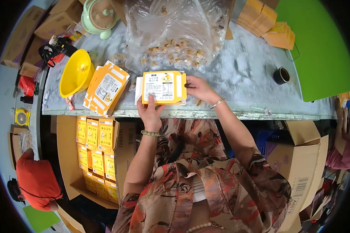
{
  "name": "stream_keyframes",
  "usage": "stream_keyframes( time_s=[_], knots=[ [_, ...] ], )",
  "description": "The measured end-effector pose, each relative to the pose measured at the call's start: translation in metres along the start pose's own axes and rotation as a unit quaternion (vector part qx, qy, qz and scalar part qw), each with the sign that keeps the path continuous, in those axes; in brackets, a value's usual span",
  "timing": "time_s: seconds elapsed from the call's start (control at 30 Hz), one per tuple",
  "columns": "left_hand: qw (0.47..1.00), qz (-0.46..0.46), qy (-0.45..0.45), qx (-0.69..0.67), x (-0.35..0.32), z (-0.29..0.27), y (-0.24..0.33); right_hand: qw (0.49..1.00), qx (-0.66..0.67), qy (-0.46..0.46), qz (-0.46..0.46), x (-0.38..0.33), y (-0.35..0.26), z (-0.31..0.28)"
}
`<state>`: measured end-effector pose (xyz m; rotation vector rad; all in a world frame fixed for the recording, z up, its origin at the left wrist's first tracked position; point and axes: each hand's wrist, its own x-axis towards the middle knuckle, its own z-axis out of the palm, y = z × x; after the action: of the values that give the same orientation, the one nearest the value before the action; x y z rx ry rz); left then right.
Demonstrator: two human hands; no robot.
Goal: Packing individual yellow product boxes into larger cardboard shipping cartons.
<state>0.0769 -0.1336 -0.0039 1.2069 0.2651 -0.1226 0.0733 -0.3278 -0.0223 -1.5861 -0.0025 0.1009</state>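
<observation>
A yellow and white flat carton point(162, 86) lies just above the table's front edge, on top of another white and yellow carton. My left hand point(150, 114) grips its lower left side, thumb on the printed face and fingers underneath. At the carton's right end, my right hand point(201, 90) pinches the side flap, its fingertips partly hidden. To the left rests a stack of flattened yellow cartons point(107, 88). Behind my hands, a large clear plastic bag point(175, 23) spills small wrapped pieces point(171, 52) onto the table.
A yellow basket point(77, 73) and a green pot point(99, 17) stand at left. Right hold a dark cup point(281, 75), bundled orange cartons point(256, 17) and a green sheet point(319, 50). Below the table, an open box point(122, 163) contains several yellow packs. A person in red point(37, 180) bends at far left.
</observation>
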Motion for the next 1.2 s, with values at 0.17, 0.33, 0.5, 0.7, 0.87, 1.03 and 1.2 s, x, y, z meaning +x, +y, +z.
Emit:
stream_keyframes(
  time_s=[0.17,0.33,0.5,0.7,0.87,1.03,1.2],
  knots=[
    [1.000,0.007,-0.015,-0.001,0.004,-0.010,0.006,0.932,-0.348,0.094,-0.044,-0.044,-0.030,-0.012],
    [0.999,0.013,-0.035,0.012,0.007,-0.010,0.005,0.895,-0.440,0.068,0.012,-0.044,-0.022,0.004],
    [0.999,-0.001,-0.036,-0.024,0.003,-0.011,0.006,0.989,0.104,0.070,0.081,-0.019,-0.010,0.027],
    [0.976,-0.029,-0.106,-0.189,-0.034,0.008,0.013,0.987,0.116,0.079,-0.075,-0.024,-0.063,0.041],
    [0.930,0.077,-0.188,0.306,-0.038,-0.055,0.056,0.976,-0.162,-0.079,-0.125,-0.048,-0.169,-0.011],
    [0.855,0.306,-0.359,0.216,-0.056,-0.009,0.106,0.908,-0.288,-0.171,-0.253,-0.057,-0.193,0.011],
    [0.930,0.252,-0.266,0.040,-0.068,-0.024,0.069,0.915,-0.063,0.200,-0.345,-0.063,-0.124,0.035]
  ],
)
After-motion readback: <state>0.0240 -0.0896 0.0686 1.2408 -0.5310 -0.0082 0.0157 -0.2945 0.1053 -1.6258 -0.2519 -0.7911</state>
